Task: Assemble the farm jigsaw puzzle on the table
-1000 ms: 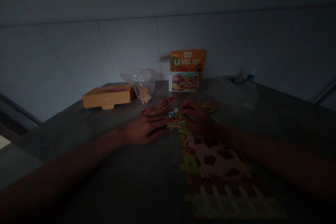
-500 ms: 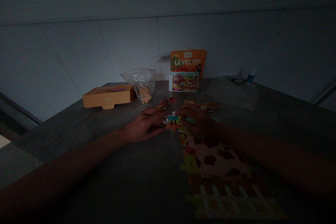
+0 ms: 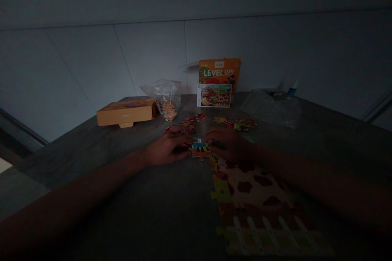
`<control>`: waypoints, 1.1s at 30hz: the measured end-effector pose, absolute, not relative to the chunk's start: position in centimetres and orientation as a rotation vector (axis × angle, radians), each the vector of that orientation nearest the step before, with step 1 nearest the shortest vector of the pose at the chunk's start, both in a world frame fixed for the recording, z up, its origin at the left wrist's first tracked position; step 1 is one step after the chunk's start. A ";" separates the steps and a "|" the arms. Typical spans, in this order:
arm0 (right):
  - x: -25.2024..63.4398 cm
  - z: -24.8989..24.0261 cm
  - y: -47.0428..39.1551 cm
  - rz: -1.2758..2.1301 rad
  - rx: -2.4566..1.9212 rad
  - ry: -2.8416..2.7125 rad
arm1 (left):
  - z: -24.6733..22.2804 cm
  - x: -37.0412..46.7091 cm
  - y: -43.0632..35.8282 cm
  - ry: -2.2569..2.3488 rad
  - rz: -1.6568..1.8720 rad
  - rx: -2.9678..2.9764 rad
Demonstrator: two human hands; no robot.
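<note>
A puzzle piece (image 3: 201, 151) with blue, green and orange-brown print sits between my two hands, near the top left corner of the joined puzzle. My left hand (image 3: 168, 147) has its fingertips closed on the piece's left edge. From the other side, the fingers of my right hand (image 3: 229, 143) bend down and pinch its right edge; the palm hides part of what is beneath. The joined puzzle section (image 3: 260, 195), showing a spotted cow and a white fence, extends toward me under my right forearm.
Loose puzzle pieces lie in piles beyond my hands, left (image 3: 188, 122) and right (image 3: 241, 123). An orange box (image 3: 125, 113) and a plastic bag of pieces (image 3: 168, 106) stand at left. A picture card (image 3: 214, 96) leans on a "Level Up" box (image 3: 219, 67). A clear bag (image 3: 269, 108) and small bottle (image 3: 293, 89) are right.
The puzzle piece has come a little toward me and turned slightly. Both hands have shifted with it, and the far piles show more fully.
</note>
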State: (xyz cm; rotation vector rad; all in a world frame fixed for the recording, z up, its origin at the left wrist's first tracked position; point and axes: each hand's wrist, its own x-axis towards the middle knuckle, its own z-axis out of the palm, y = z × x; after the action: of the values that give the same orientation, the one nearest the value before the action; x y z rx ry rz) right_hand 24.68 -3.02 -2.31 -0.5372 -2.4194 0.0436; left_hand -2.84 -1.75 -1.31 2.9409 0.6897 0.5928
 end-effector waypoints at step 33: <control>24.5 -2.9 -1.8 -0.083 -0.768 -2.381 | -0.6 -2.3 -1.8 0.363 0.470 2.924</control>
State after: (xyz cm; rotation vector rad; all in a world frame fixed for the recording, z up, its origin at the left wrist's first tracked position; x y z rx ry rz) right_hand 24.47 -1.79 -2.92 -0.7685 -2.3810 -0.0825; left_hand -2.34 -1.79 -0.59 2.9243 0.3632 0.4697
